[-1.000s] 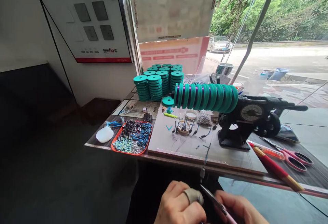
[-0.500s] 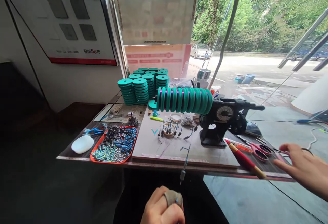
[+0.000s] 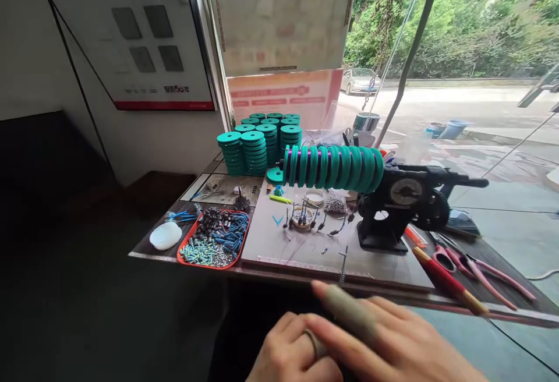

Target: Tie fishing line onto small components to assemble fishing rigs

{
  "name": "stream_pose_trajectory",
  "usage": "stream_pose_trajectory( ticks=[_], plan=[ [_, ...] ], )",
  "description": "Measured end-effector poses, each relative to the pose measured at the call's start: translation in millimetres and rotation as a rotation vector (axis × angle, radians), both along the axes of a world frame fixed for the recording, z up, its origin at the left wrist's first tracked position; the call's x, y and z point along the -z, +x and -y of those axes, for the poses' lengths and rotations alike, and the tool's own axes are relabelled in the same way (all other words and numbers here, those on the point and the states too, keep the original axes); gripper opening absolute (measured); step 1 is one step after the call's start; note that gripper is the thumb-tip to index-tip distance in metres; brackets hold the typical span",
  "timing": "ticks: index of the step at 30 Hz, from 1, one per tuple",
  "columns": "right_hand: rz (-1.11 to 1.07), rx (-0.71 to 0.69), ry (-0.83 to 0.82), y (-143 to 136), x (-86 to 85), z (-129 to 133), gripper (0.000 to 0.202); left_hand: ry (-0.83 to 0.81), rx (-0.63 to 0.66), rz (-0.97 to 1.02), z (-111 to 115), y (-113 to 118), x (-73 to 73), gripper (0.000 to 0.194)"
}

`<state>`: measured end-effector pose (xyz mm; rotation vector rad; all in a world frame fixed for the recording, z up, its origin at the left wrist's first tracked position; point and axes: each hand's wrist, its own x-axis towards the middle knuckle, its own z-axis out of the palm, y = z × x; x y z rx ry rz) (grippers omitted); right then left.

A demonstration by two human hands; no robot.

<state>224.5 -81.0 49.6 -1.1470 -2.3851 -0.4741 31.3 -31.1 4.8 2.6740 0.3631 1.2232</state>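
Observation:
My left hand (image 3: 290,350) is closed at the bottom centre, below the table's front edge, a tan wrap on one finger; what it pinches, if anything, is hidden. Over it reaches my right hand (image 3: 393,335), blurred, with a wrapped finger and its fingertips near the left hand; whether it holds something does not show. Just beyond the hands, a thin spring-like piece (image 3: 343,265) hangs over the front edge of the pale board (image 3: 279,254). Small dark weighted parts stand around a round dish (image 3: 302,225) of beads on the board.
A black winding device (image 3: 406,195) carries a row of green spools (image 3: 334,167). Behind stand stacked green spools (image 3: 254,152). To the left are a red-rimmed tray (image 3: 179,257) and a white dish (image 3: 165,236). Pink-handled pliers (image 3: 493,280), scissors and a red tool (image 3: 445,274) lie right.
My right hand has left the pliers at the right and come over beside my left hand. The pliers now lie on the table. The whole view has shifted.

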Motion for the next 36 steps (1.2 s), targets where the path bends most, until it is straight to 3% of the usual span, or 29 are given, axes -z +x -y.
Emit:
stream_pose_trajectory(
  ticks=[1, 3, 6, 8, 10, 12, 15, 19, 23, 26, 31, 34, 36],
  plan=[
    [0.013, -0.023, -0.038, -17, -1.8, -8, 0.038, 0.048, 0.017, -0.007, -5, -1, -8.7, 0.042],
    [-0.139, -0.059, -0.305, -31, -4.9, -20, 0.038, 0.065, 0.094, -0.087, -20, -4, -31.9, 0.036],
    [-0.741, -0.125, -0.898, -22, -14.5, -31, 0.040, -0.249, 0.250, -0.095, -45, -2, -64.2, 0.022],
    [-1.210, -0.246, -1.184, -13, -21.5, -36, 0.033, -0.486, 0.310, 0.026, -56, 6, -71.3, 0.020],
    [-1.547, -0.393, -1.260, -11, -24.7, -41, 0.022, -0.575, 0.326, 0.169, -58, 19, -63.9, 0.017],
    [-1.648, -0.452, -1.219, -13, -24.1, -45, 0.017, -0.524, 0.244, 0.338, -54, 31, -46.7, 0.013],
    [-1.367, -0.317, -1.047, -17, -23.7, -48, 0.020, -0.522, 0.035, 0.405, -41, 40, -19.2, 0.014],
    [-0.727, -0.112, -0.432, -19, -29.1, -51, 0.013, -0.525, -0.145, 0.299, -25, 40, 0.2, 0.030],
    [-0.421, -0.080, -0.025, -16, -23.0, -57, 0.019, -0.444, -0.238, 0.269, -11, 42, 9.8, 0.041],
    [-0.330, -0.091, 0.060, -11, -10.4, -62, 0.020, -0.489, -0.266, 0.300, -8, 44, 13.9, 0.045],
    [-0.307, -0.200, 0.073, -3, -1.0, -68, 0.017, -0.809, -0.084, 0.183, -17, 51, -3.0, 0.009],
    [-0.295, -0.221, 0.026, 0, -0.7, -70, 0.019, -0.897, -0.055, 0.189, -19, 55, -13.1, 0.011],
    [-0.288, -0.216, 0.018, 1, 0.1, -70, 0.020, -0.905, -0.061, 0.184, -17, 55, -12.3, 0.012]
  ],
)
